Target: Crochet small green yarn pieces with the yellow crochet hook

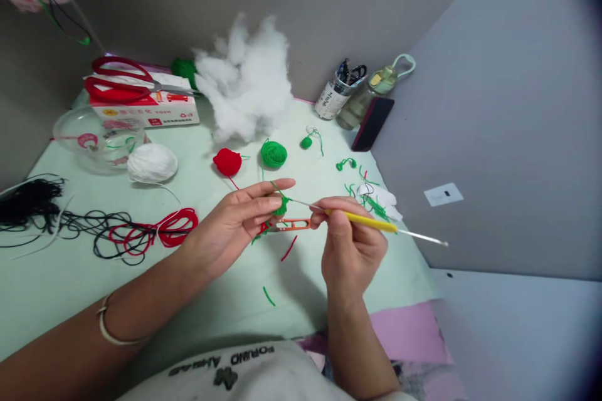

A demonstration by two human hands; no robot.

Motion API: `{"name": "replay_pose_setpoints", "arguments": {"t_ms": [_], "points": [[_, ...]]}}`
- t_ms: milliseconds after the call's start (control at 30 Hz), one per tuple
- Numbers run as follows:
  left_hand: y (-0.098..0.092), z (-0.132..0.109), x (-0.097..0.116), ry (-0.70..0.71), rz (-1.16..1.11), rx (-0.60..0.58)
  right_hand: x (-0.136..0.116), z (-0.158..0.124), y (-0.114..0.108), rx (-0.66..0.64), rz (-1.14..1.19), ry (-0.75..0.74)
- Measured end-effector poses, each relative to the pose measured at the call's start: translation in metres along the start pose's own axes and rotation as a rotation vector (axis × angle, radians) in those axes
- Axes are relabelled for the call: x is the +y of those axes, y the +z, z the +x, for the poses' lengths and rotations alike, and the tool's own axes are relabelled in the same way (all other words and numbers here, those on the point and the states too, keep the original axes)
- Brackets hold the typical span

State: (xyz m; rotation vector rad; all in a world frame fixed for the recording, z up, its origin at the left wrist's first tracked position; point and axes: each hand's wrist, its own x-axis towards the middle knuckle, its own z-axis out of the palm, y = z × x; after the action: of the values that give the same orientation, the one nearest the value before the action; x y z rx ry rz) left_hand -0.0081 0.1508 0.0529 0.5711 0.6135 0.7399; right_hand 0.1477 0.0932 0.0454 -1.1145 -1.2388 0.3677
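Note:
My left hand [237, 222] pinches a small green crochet piece [281, 205] between thumb and fingers, with the index finger stretched out above it. My right hand [350, 244] is closed round a yellow-handled crochet hook [371, 222]. The hook's metal tip reaches left into the green piece. A green strand runs from the piece up toward a green yarn ball [273, 154]. Both hands hover above the pale green table [226, 301].
An orange thread snip [292, 224] lies under my hands. A red yarn ball [227, 161], white yarn ball [152, 162], white stuffing [247, 84], red scissors [123, 81] on a box, a glass bowl [96, 138], black and red cords [136, 232], a pen cup [335, 94] and bottle [371, 91] surround them.

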Motion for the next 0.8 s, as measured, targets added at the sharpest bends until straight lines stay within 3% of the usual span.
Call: {"name": "replay_pose_setpoints", "arguments": {"t_ms": [167,333,433,567,800], "points": [[0.002,-0.003,-0.004,0.1,0.157,-0.024,0.001,0.001,0.003,-0.083,0.129,0.159],[0.002,-0.005,-0.005,0.111,0.187,-0.017,0.004,0.002,0.0,-0.052,0.292,0.301],[0.001,-0.006,-0.004,0.126,0.234,0.014,0.002,0.003,-0.002,-0.061,0.334,0.311],[0.0,-0.006,-0.004,0.174,0.31,0.044,-0.004,0.0,-0.003,-0.077,0.181,0.204],[0.002,-0.009,-0.01,0.318,0.486,0.149,-0.007,-0.007,-0.003,-0.144,-0.173,-0.211]]}}
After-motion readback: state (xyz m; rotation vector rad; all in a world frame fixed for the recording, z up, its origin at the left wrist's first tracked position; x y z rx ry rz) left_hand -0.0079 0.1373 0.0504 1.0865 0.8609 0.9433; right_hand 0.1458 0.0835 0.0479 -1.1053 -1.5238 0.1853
